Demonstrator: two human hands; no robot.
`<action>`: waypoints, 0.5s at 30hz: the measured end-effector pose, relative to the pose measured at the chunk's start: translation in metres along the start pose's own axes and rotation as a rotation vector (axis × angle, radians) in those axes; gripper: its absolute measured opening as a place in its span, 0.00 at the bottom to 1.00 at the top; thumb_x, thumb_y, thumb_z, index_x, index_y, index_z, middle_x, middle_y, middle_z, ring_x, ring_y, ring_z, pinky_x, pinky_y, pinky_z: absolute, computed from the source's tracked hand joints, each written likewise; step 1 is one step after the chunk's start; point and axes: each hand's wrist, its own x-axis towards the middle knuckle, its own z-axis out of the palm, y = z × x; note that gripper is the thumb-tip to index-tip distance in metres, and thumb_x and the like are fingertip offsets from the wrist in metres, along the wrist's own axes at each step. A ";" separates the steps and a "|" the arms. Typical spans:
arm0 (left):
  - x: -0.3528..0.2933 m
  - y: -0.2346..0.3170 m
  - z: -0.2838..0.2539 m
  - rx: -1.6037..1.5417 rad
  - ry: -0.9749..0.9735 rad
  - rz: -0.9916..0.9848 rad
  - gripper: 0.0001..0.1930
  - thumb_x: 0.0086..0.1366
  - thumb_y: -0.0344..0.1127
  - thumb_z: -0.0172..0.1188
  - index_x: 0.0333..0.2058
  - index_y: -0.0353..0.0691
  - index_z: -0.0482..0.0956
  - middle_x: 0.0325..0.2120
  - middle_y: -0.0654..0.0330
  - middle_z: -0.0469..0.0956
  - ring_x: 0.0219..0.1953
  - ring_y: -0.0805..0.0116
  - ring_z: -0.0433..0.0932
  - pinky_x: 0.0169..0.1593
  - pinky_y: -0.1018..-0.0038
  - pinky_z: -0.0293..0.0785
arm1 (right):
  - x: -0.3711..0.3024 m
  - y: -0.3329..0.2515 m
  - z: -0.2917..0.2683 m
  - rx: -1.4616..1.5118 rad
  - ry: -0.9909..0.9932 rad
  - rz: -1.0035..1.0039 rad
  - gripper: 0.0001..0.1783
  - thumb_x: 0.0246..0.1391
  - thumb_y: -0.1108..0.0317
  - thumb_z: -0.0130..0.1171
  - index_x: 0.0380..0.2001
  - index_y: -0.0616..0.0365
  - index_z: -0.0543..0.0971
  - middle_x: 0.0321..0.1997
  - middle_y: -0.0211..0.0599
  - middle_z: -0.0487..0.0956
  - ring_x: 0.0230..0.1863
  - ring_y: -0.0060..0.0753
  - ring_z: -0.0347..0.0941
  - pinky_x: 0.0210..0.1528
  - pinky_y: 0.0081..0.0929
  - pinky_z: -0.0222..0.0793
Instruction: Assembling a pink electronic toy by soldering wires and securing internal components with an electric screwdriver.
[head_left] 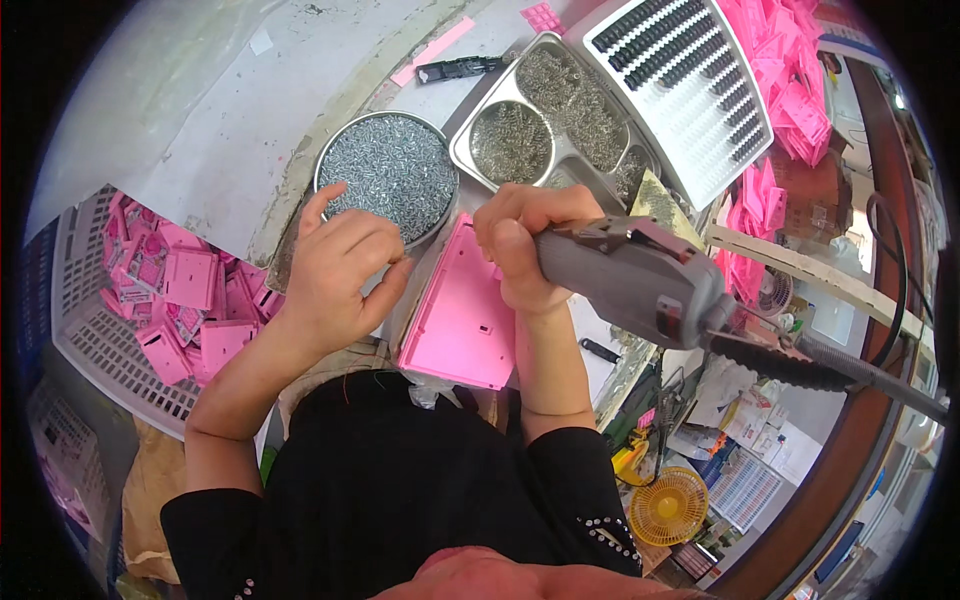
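My right hand (528,240) is wrapped round a grey power screwdriver (635,280) with a cord trailing right. It is above a flat pink plastic panel (460,325) lying in front of me. My left hand (350,265) is at the near rim of a round metal bowl (388,170) full of small silvery screws. Its little finger sticks out, while the thumb and index finger curl toward each other. Whatever may be between those fingertips is too small to make out. The screwdriver's tip is hidden behind my right hand.
Beyond the bowl stands a metal compartment tray (462,135) of small metal parts, beside a white rack (690,130) with rows of black pieces. A white basket (85,290) of pink parts is at left. Pink parts (785,90) pile up at far right, and a yellow basket (668,505) sits lower right.
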 end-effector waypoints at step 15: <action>-0.016 0.006 0.010 -0.004 -0.062 0.001 0.10 0.55 0.27 0.72 0.34 0.44 0.82 0.32 0.65 0.83 0.37 0.66 0.83 0.72 0.46 0.53 | -0.020 -0.009 0.000 0.182 -0.047 0.041 0.14 0.64 0.68 0.65 0.35 0.56 0.67 0.19 0.32 0.69 0.18 0.27 0.65 0.20 0.29 0.64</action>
